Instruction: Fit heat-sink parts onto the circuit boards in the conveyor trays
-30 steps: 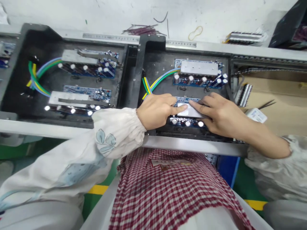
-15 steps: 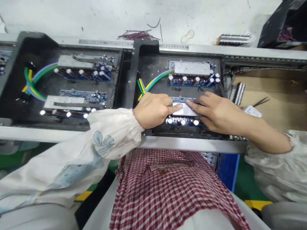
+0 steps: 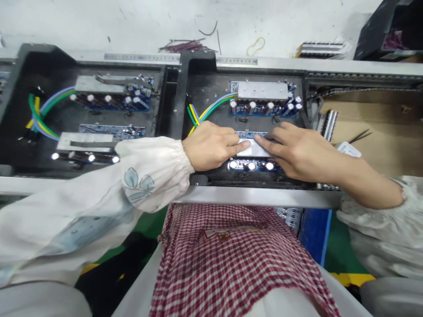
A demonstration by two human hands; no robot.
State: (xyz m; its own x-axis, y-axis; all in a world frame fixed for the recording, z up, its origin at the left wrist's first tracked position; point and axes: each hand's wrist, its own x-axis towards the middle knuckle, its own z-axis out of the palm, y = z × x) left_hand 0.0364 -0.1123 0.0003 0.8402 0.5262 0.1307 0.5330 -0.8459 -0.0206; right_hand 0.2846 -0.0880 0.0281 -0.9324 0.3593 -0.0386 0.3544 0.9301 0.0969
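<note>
Still no grip: left hand (image 3: 211, 147) and right hand (image 3: 304, 152) both open, fingers extended, nothing clenched, with left index fingertip (image 3: 243, 143) and right fingertips (image 3: 261, 140) resting on a pale rectangular sheet (image 3: 253, 149), itself lying on the lower blue circuit board (image 3: 251, 135) inside a black tray (image 3: 205, 66). Same contact as half a second earlier, only the view drifting slightly. At twelve o'clock from the sheet, an aluminium plate (image 3: 262, 90) on the upper circuit board (image 3: 233, 86); at ten o'clock, green, yellow and blue wires (image 3: 211, 105).
</note>
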